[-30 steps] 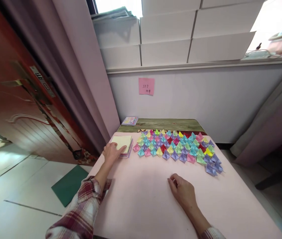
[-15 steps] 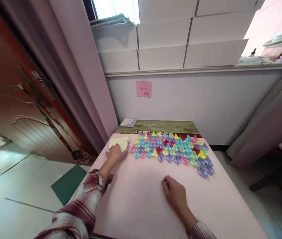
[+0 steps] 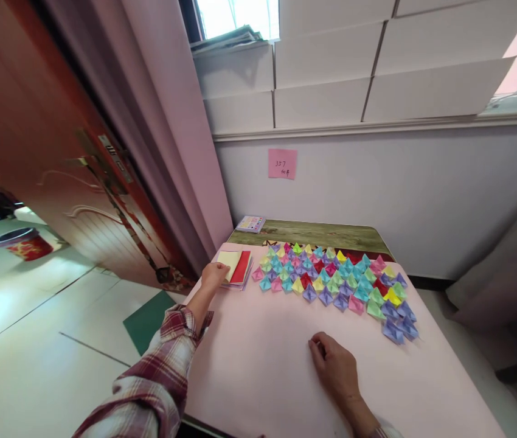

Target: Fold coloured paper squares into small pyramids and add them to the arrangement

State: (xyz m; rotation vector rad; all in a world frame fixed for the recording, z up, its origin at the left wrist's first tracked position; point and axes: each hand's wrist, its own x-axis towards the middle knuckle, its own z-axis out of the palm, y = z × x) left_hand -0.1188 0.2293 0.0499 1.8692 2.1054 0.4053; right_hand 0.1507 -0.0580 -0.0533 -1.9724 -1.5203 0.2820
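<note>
Pinches a pale yellow sheet (image 3: 230,260) near its edge, between thumb and fingers of the left hand (image 3: 215,275), over the paper stack (image 3: 246,281) at the left of the pink-covered tabletop (image 3: 258,371). Bares a strip of a red sheet (image 3: 241,269) just beneath, on the right side of the yellow. Rests the right hand (image 3: 336,367), apparently, on the near part of the tabletop, with fingers curled in and closed, around nothing visible. Done, by the look of it: dozens of small folded paper shapes (image 3: 334,285) in many colours, set in close rows across the far part, to the right of the stack. Judging by those rows, well along with the folded pieces. Left flat and unfolded: the yellow sheet, the red one and the layers underneath. Cannot tell the number of sheets in the stack, nor, for sure, the count of shapes.
</note>
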